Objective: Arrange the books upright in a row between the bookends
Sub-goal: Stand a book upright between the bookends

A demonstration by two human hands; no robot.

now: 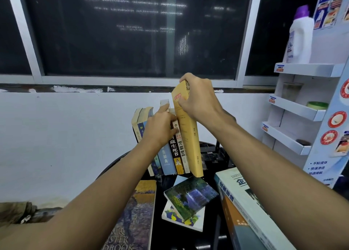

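Observation:
Several books stand upright in a row on a dark round table, leaning slightly left. My right hand grips the top of a tall yellow book at the right end of the row. My left hand rests against the tops and spines of the row's middle books, fingers curled over them. No bookend is plainly visible; the left one is hidden behind the books.
Loose books lie flat on the table: a painted-cover one at front left, two stacked small ones in the middle, a thick textbook at right. A white cardboard shelf with a detergent bottle stands at right.

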